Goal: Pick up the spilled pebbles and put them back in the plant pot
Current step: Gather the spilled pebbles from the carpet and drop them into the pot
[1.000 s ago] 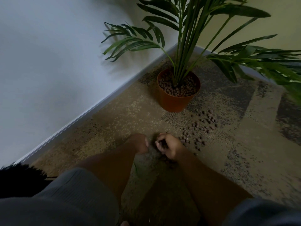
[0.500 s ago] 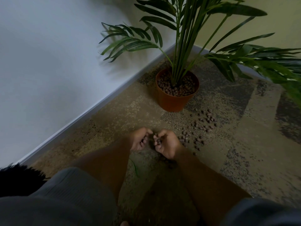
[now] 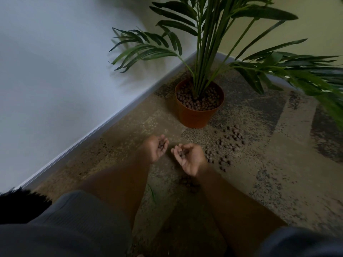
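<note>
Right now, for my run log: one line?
left hand: cupping pebbles | right hand: cupping pebbles | spilled pebbles: on carpet | pot: upright

Left hand [image 3: 156,148], right hand [image 3: 189,158] cupped, palms up, cradling pebbles [image 3: 182,154] near pot [image 3: 196,117].

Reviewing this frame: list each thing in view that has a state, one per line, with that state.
Left hand: palm up, cupped, holding pebbles.
Right hand: palm up, cupped, holding pebbles.
Plant pot: upright on the carpet, filled with pebbles around the stems.
Spilled pebbles: scattered on the carpet beside the pot, not yet picked up.
Plant: standing upright in the pot.
</note>
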A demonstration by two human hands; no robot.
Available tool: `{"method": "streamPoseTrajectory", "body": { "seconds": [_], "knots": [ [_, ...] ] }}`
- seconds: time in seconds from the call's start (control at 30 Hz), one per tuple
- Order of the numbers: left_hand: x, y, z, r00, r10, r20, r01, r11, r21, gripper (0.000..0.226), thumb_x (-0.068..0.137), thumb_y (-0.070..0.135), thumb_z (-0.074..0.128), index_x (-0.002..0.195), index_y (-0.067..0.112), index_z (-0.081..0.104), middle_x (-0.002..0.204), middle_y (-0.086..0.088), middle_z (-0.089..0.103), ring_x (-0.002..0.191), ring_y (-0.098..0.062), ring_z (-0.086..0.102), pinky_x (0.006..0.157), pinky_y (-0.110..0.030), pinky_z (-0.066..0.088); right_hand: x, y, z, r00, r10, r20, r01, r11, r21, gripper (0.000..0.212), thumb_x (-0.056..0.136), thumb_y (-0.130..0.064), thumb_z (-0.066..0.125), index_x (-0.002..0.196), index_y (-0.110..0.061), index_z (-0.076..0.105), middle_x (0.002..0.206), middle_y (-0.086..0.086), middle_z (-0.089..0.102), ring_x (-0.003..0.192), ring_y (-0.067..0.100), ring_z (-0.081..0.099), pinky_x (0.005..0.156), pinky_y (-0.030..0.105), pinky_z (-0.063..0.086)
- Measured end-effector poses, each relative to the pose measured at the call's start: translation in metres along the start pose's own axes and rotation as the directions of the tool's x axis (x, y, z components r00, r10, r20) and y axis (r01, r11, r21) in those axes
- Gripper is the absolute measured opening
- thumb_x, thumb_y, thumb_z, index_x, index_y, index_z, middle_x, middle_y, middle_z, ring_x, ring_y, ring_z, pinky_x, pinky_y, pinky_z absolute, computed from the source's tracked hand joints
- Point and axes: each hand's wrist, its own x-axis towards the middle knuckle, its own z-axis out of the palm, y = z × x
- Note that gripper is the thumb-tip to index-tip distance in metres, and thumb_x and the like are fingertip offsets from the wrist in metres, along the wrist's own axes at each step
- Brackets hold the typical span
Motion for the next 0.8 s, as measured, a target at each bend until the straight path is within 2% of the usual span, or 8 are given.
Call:
{"method": "streamPoseTrajectory", "body": {
  "seconds": [0.07,0.13,0.2,0.33,0.43,0.53,0.63,0.8],
  "knots": [
    [-0.003,0.009,0.011,0.999,0.019,0.033,-0.016,0.995,-0.103,0.024,0.100,0.010,0.040,0.088,0.005,0.060,0.085,-0.008,0.063,0.078,-0.015,0.062,0.059,-0.023,0.051,0.005,-0.010,0.010,0.996,-0.033,-0.088,0.033,0.999,-0.002,0.022,0.098,-0.013,0.037,0.085,-0.004,0.052,0.088,0.014,0.056,0.085,0.021,0.059,0.082,0.038,0.059],
    [-0.007,0.021,0.023,0.998,0.037,0.051,-0.028,0.986,-0.163,0.022,0.100,0.009,0.040,0.098,0.003,0.061,0.091,-0.009,0.064,0.083,-0.016,0.063,0.063,-0.025,0.052,0.006,-0.024,0.022,0.978,-0.049,-0.204,0.039,0.998,-0.051,0.028,0.100,-0.018,0.032,0.087,-0.002,0.052,0.093,0.016,0.057,0.089,0.023,0.058,0.095,0.041,0.052],
    [-0.011,0.035,0.035,0.996,0.065,0.059,-0.051,0.975,-0.216,0.023,0.100,0.010,0.041,0.111,0.003,0.060,0.093,-0.010,0.064,0.084,-0.017,0.064,0.064,-0.025,0.054,0.002,-0.041,0.035,0.971,-0.059,-0.232,0.053,0.998,-0.035,0.026,0.100,-0.014,0.032,0.091,-0.001,0.053,0.094,0.017,0.056,0.088,0.024,0.058,0.097,0.041,0.051],
    [-0.022,0.061,0.066,0.987,0.123,0.105,-0.083,0.941,-0.327,0.031,0.103,0.014,0.037,0.124,0.006,0.057,0.113,-0.011,0.064,0.089,-0.016,0.063,0.077,-0.025,0.054,-0.005,-0.075,0.064,0.985,-0.138,-0.102,0.148,0.983,0.105,0.021,0.100,-0.010,0.036,0.105,0.001,0.053,0.122,0.022,0.056,0.112,0.032,0.060,0.078,0.039,0.058],
    [-0.032,0.075,0.088,0.975,0.169,0.148,-0.106,0.927,-0.360,0.037,0.104,0.016,0.032,0.132,0.001,0.051,0.130,-0.015,0.056,0.114,-0.020,0.059,0.092,-0.028,0.052,-0.010,-0.099,0.082,0.976,-0.219,-0.021,0.218,0.953,0.211,0.037,0.102,-0.014,0.032,0.128,0.008,0.046,0.140,0.024,0.046,0.127,0.036,0.050,0.100,0.043,0.050],
    [-0.040,0.084,0.106,0.957,0.205,0.207,-0.118,0.922,-0.370,0.038,0.105,0.018,0.030,0.131,-0.005,0.045,0.128,-0.022,0.052,0.117,-0.024,0.053,0.104,-0.036,0.045,-0.015,-0.119,0.093,0.965,-0.262,0.015,0.247,0.926,0.286,0.048,0.102,-0.017,0.027,0.146,0.002,0.034,0.153,0.021,0.033,0.144,0.033,0.032,0.116,0.047,0.032],
    [-0.046,0.088,0.117,0.931,0.216,0.294,-0.095,0.922,-0.377,0.042,0.105,0.020,0.028,0.131,-0.011,0.040,0.133,-0.024,0.047,0.124,-0.028,0.047,0.112,-0.043,0.035,-0.020,-0.130,0.098,0.957,-0.288,0.033,0.268,0.924,0.273,0.052,0.102,-0.017,0.023,0.150,0.001,0.027,0.155,0.022,0.030,0.144,0.037,0.028,0.119,0.051,0.023],
    [-0.053,0.089,0.120,0.888,0.225,0.402,-0.078,0.934,-0.349,0.053,0.105,0.018,0.024,0.148,-0.010,0.012,0.154,-0.024,0.024,0.143,-0.035,0.024,0.117,-0.046,0.020,-0.022,-0.136,0.095,0.952,-0.303,0.042,0.276,0.909,0.312,0.053,0.102,-0.016,0.023,0.153,-0.001,0.020,0.158,0.019,0.025,0.146,0.034,0.025,0.121,0.050,0.020]
  ]
}}
